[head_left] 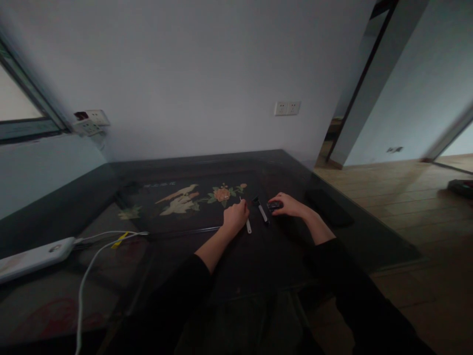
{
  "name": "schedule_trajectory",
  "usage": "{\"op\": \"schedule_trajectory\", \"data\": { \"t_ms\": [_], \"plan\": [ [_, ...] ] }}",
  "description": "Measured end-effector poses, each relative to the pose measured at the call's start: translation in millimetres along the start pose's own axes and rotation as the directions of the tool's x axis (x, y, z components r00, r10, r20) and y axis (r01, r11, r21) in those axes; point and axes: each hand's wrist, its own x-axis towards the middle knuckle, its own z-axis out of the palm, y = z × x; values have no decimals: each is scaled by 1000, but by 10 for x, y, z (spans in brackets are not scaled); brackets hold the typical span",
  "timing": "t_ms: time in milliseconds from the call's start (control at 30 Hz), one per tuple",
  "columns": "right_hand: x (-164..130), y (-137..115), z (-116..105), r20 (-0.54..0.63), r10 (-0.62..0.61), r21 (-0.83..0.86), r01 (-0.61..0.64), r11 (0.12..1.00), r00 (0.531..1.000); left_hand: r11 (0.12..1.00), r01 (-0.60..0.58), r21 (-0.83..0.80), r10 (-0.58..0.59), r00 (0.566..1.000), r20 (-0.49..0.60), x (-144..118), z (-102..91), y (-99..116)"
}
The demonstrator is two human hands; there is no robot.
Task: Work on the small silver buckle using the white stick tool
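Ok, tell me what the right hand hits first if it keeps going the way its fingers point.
Probably the black-and-white tool lying just left of the right hand, which rests on a small dark object; depth is unclear.

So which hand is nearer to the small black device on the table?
Right. The right hand rests on the small black device; the left hand lies apart, beyond two slim tools.

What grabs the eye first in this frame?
The two bare hands at the middle of the dark table: the left hand is curled around a thin white tool, the right hand rests on a small dark object, with a black-and-white tool lying between them. Next, the inlaid bird-and-flower picture just beyond the hands, and the white power strip with its white cable at the left edge.
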Motion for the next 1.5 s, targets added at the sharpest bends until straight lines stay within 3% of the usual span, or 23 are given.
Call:
{"op": "schedule_trajectory", "data": {
  "t_ms": [200,333,400,533,700,933,1367,1500],
  "plan": [
    [-19,-28,-31,-12,10,37,-10,999,1000,1000,-22,8,22,999,-24,-2,16,11],
    [-32,-200,-58,-171,-8,0,8,1000,985,999,-25,-24,24,999,-47,19,50,-35],
    [-48,-367,-48,-266,-9,-98,-18,995,964,999,-28,-42,26,999,-43,29,70,-60],
    [-99,-751,35,-216,108,-303,-172,937,970,998,-41,-49,39,998,-47,25,87,-78],
    [-124,-1007,126,-175,136,-516,-209,831,975,997,-49,-56,47,998,-33,7,70,-64],
    [-87,-1048,189,-105,217,-516,-240,823,971,996,-43,-74,42,999,-20,1,47,-60],
    [-52,-1077,233,-124,257,-449,-285,847,958,990,-27,-136,25,1000,-18,11,64,-78],
    [-65,-932,164,-199,238,-339,-295,894,951,985,-43,-169,35,998,-50,16,68,-91]
  ]
}}
